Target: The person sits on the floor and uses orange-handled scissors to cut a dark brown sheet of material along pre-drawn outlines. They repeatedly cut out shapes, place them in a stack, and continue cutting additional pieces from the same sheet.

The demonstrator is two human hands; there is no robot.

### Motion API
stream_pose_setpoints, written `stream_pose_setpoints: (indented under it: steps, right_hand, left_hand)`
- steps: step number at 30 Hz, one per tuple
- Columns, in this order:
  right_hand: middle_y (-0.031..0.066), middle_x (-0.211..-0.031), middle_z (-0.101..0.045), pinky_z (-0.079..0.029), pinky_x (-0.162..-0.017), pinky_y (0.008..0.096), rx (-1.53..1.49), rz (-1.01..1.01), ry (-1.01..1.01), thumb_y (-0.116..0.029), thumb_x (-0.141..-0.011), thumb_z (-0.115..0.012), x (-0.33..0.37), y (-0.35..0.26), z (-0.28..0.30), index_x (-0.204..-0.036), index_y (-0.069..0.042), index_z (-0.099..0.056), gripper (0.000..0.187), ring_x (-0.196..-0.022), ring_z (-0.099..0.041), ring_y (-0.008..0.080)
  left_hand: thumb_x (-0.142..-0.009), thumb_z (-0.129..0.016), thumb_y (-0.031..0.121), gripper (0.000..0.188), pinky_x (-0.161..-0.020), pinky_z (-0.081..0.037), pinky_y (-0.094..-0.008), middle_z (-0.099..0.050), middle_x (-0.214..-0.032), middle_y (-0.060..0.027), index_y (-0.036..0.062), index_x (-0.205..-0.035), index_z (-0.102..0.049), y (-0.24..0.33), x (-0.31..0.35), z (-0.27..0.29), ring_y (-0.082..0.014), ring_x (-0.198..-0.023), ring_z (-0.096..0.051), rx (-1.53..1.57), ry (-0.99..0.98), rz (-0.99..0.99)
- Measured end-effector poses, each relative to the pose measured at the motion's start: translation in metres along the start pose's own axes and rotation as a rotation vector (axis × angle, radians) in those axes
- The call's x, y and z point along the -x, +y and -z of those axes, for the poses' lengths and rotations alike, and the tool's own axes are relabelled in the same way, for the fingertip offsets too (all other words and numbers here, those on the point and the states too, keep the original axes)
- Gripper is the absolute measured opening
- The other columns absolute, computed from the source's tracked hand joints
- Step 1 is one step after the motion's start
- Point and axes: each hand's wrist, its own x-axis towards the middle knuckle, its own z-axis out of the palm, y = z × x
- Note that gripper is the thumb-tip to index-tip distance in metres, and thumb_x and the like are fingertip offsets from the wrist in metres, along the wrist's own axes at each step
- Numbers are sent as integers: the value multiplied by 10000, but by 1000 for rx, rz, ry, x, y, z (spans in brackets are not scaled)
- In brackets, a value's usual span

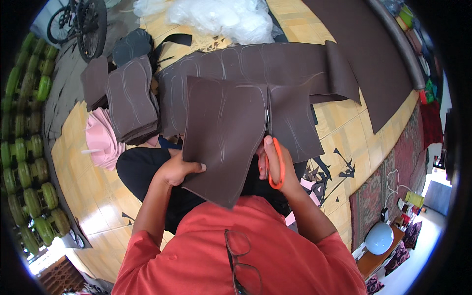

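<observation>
My left hand (178, 168) grips the lower left edge of a dark brown sheet (219, 125), thumb on top and fingers underneath. Thin pale outlines are drawn on the sheet. In my right hand (290, 174) is a pair of scissors with orange handles (279, 164). Their blades point away from me and sit in a cut between this sheet and the brown piece on its right (290, 118). Farther off, a long marked brown strip (221, 61) lies on the floor, its right end curled up.
Stacks of cut brown pieces (130, 98) and folded pink material (102, 135) lie to the left. Dark scraps (322, 177) litter the tiles at right. Clear plastic (221, 17) is heaped at the far side. A brown roll (364, 54) stretches along the far right, near a patterned rug (388, 182).
</observation>
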Motion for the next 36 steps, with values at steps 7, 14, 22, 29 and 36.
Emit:
stream_pose_setpoints:
  steps: [7, 14, 22, 29, 36]
  right_hand:
    - [40, -471, -398, -336, -325, 254, 46, 10, -47, -506, -977, -358, -2, -12, 8, -724, 5, -504, 588, -331, -407, 136]
    - [33, -478, -398, -344, -322, 260, -203, -19, -22, -511, -960, -402, -11, 14, 25, -726, -2, -496, 568, -338, -416, 130]
    - [22, -511, -379, -365, -334, 256, -515, 44, 228, -530, -963, -390, -16, 47, 68, -803, -23, -484, 540, -361, -412, 127]
    - [67, -581, -500, -406, -390, 265, -409, 179, 349, -549, -956, -380, -15, 51, 108, -870, -14, -526, 562, -405, -470, 148]
    - [132, -692, -537, -449, -575, 349, 501, 199, 696, -263, -860, -675, -25, 43, 147, -947, 43, -526, 352, -609, -545, 231]
  left_hand:
    - [-643, -666, -52, 582, -932, -441, -351, -616, -1089, -120, -31, -1210, -538, 3, 7, 1, -240, -1022, -582, -29, 21, -27]
    - [-678, -652, -52, 562, -932, -440, -352, -607, -1110, -126, -43, -1225, -521, 2, -2, 14, -246, -1024, -580, 5, 24, -44]
    - [-776, -685, 11, 554, -975, -437, -412, -575, -1189, -146, -41, -1281, -464, 13, -37, -26, -270, -1117, -555, 223, -57, -45]
    - [-898, -633, 173, 494, -825, -543, -377, -545, -1210, -182, -76, -1277, -436, -34, -106, -151, -275, -1101, -567, 79, -98, -171]
    - [-902, -632, 254, 438, -398, -528, -246, -632, -784, -156, -125, -1096, -530, -15, -118, -164, -200, -547, -651, -315, -87, -124]
